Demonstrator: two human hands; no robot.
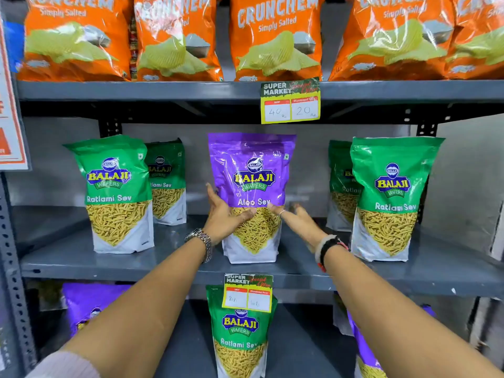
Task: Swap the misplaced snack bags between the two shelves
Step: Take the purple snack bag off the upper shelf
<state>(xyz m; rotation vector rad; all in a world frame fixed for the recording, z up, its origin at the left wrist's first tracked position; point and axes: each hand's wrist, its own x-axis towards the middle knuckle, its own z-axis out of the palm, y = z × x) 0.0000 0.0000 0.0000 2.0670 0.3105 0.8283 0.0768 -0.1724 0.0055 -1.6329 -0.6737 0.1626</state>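
A purple Aloo Sev bag [252, 170] stands upright at the middle of the middle shelf [174, 257], among green Ratlami Sev bags [114, 186]. My left hand [222, 216] cups its lower left side, thumb up along the edge. My right hand [302, 225] is at its lower right side, fingers spread, one fingertip touching the bag's front. On the shelf below, a green Ratlami Sev bag [240, 331] stands between purple bags [87, 301], partly hidden by my arms.
More green bags stand at the right [392, 192] and behind. Orange Crunchem chip bags [275, 36] fill the top shelf. Yellow price tags [290, 102] hang from the shelf edges. A perforated metal upright [11, 268] runs down the left.
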